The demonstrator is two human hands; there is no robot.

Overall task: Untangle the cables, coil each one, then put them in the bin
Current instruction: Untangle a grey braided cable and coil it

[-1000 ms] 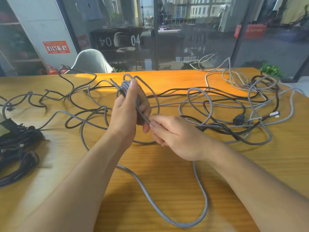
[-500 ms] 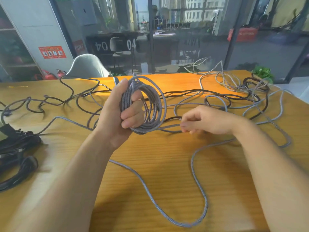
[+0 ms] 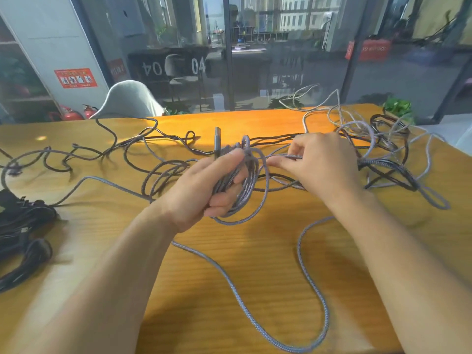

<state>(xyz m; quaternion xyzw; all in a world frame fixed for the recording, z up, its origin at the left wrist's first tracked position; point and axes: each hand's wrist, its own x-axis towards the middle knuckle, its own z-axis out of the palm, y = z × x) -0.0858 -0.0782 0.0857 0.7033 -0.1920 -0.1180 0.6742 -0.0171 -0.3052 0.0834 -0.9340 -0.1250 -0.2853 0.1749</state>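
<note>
My left hand [image 3: 201, 190] grips a coil of grey braided cable [image 3: 249, 185] above the middle of the wooden table [image 3: 229, 251], its plug end [image 3: 217, 141] sticking up past my thumb. My right hand [image 3: 319, 164] pinches the same cable's strand just right of the coil. The free length of this grey cable [image 3: 314, 290] trails in a big loop over the near table. A tangle of black and grey cables [image 3: 383, 154] lies at the right, with more black cable [image 3: 102, 152] strung across the left. No bin is in view.
A heap of black coiled cables [image 3: 23, 233] lies at the table's left edge. A grey chair [image 3: 127, 100] stands behind the far edge, before a glass wall. A green plant [image 3: 398, 108] sits past the far right corner.
My left hand lowered and tilted the coil. My right hand came in from the right and brought the strand up beside the coil.
</note>
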